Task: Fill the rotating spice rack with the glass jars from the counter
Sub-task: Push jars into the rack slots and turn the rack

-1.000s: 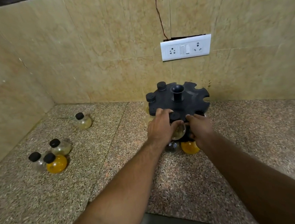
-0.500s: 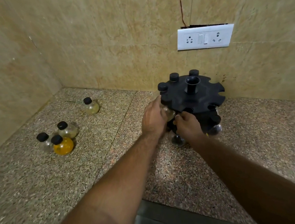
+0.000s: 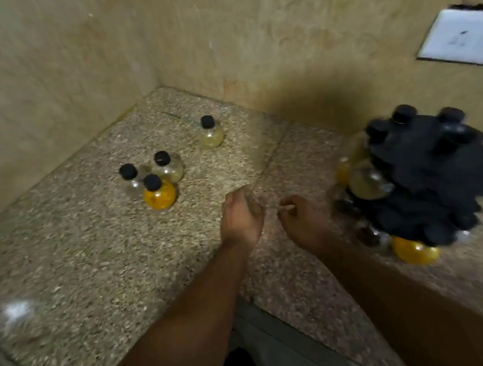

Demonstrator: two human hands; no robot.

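From the head camera, the black spice rack (image 3: 431, 173) stands at the right of the speckled granite counter (image 3: 92, 260), close to the back wall, and it is blurred by motion. Its notched tiers carry round glass jars with black caps: a pale, nearly clear one (image 3: 366, 182) on its left flank and an orange-filled one (image 3: 415, 250) low at the front are the plainest to make out. Four more jars wait on the counter towards the left corner: a lone pale yellow jar (image 3: 210, 133) nearest the back wall, and a tight cluster of three, a clear jar (image 3: 131, 178), a pale jar (image 3: 167, 167) and an orange jar (image 3: 159, 193), which look to be touching. No label or writing can be read on any jar; the white switch plate (image 3: 464, 37) on the wall shows only smudged marks. The left hand (image 3: 242, 217) and right hand (image 3: 304, 220) hover side by side above bare counter between cluster and rack, both empty, fingers loosely curled, apart from each other. Wide bare granite lies around the cluster; the counter's front edge (image 3: 295, 321) runs under the forearms.
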